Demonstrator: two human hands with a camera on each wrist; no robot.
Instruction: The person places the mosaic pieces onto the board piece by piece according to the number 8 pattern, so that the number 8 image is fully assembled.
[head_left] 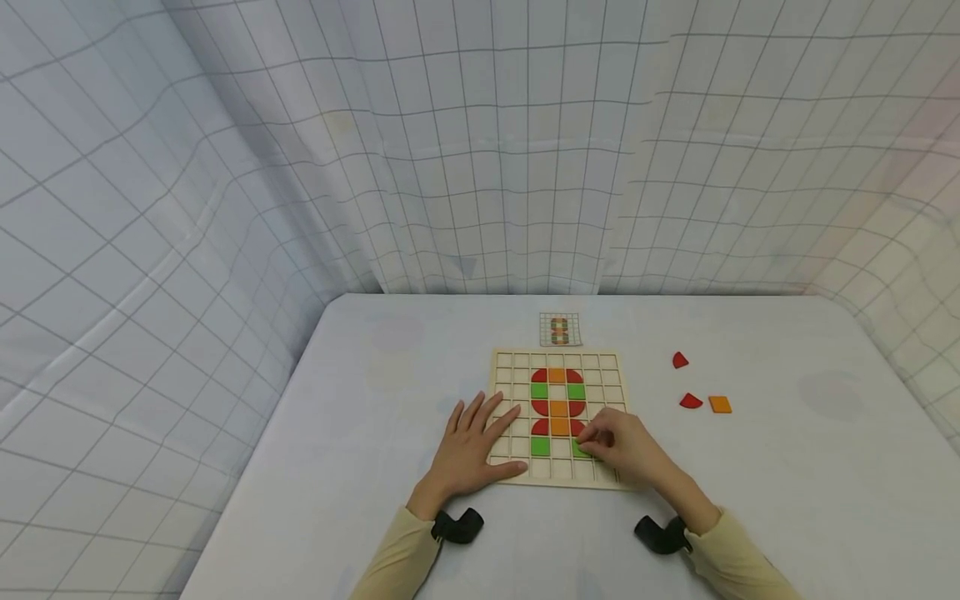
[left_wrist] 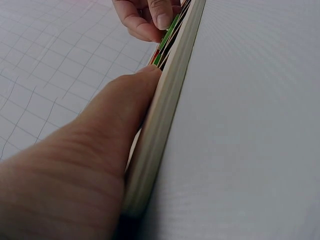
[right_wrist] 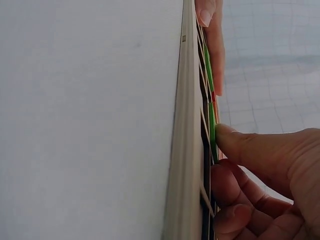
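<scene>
A light wooden grid board (head_left: 520, 376) lies on the table, bearing red quarter-round, orange square and green square tiles in its middle columns. My left hand (head_left: 467, 454) rests with fingers spread over the board's left side, its thumb along the lower left part. At the lower right of the pattern, my right hand (head_left: 626, 446) pinches a green square tile (head_left: 580, 451), partly hidden by the fingers. The right wrist view shows the thumb against that green tile (right_wrist: 212, 125), right at the grid. Another green tile (head_left: 540, 447) sits in the same row, further left.
A small pattern card (head_left: 559, 329) lies just behind the board. To the right are two loose red quarter-round tiles, one farther back (head_left: 680, 360), and an orange square tile (head_left: 720, 404). Grid-patterned white curtains (head_left: 495, 167) hang around the white table.
</scene>
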